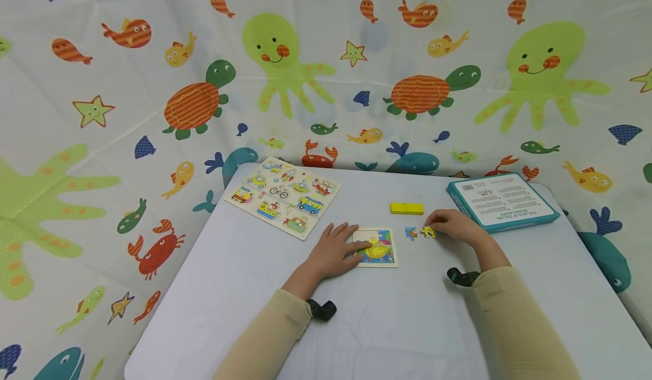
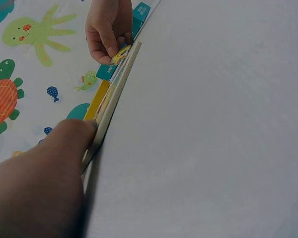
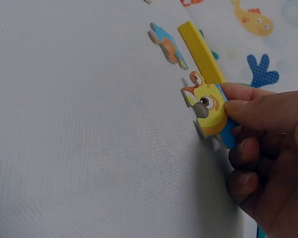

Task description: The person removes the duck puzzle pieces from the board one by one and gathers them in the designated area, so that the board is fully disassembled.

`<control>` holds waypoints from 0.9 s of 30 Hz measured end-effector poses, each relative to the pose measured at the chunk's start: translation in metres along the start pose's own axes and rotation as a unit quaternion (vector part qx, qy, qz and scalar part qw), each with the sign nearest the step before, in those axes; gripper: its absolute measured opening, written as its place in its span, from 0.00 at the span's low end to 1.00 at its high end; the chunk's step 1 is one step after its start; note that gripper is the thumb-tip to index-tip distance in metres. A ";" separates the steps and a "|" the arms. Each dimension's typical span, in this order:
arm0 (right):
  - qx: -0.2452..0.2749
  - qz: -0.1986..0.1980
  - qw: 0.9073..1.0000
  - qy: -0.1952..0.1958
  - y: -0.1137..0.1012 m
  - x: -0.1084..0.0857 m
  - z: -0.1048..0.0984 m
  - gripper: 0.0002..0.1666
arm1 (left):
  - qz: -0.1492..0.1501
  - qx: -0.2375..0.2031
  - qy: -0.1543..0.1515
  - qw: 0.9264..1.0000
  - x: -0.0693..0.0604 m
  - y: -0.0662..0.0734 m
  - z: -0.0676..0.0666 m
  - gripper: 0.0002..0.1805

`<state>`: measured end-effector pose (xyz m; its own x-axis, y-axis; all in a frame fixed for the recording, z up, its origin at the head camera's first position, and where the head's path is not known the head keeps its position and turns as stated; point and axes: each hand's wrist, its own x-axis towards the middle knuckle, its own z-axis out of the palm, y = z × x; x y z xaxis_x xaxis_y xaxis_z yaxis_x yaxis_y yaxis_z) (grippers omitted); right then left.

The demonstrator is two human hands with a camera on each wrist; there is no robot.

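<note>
My left hand point(image 1: 333, 253) rests with spread fingers on the left side of a small framed jigsaw puzzle point(image 1: 381, 265), which shows a yellow picture on blue. Its thumb point(image 2: 74, 134) touches the frame's near edge in the left wrist view. To the right, my right hand point(image 1: 455, 225) pinches a yellow and blue puzzle piece point(image 3: 208, 106) with an eye printed on it. That piece is tilted close to the tabletop. Between the frame and this hand lies another puzzle piece point(image 1: 410, 233), blue and orange.
Behind the loose pieces is a yellow block point(image 1: 406, 208). A teal box point(image 1: 501, 199) with a white label lies at the back right. At the back left is a vehicle picture board point(image 1: 282, 193). A sea-animal cloth point(image 1: 305, 85) hangs behind the white table point(image 1: 407, 323).
</note>
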<state>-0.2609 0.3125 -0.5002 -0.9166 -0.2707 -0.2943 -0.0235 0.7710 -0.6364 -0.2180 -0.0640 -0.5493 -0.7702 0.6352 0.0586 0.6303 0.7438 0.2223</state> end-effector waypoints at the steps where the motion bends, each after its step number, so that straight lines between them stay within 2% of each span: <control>1: -0.001 0.000 1.000 0.000 0.000 0.000 0.000 0.10 | 0.000 0.000 0.000 1.000 0.000 0.000 0.000 0.24; 11: -0.007 0.002 1.000 0.000 0.001 0.001 0.001 0.11 | -0.002 -0.001 -0.002 1.000 0.000 0.002 -0.001 0.24; 21: -0.016 0.021 1.000 0.008 0.002 0.001 0.003 0.12 | -0.003 0.000 0.000 1.000 -0.001 0.001 -0.001 0.24; 27: -0.019 0.027 0.999 0.023 -0.006 0.000 0.005 0.13 | -0.003 0.002 0.001 1.000 0.000 0.001 0.000 0.24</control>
<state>-0.2591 0.3046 -0.5003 -0.9342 -0.2020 -0.2941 0.0121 0.8059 -0.5919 -0.2173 -0.0634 -0.5493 -0.7738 0.6306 0.0593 0.6263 0.7480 0.2197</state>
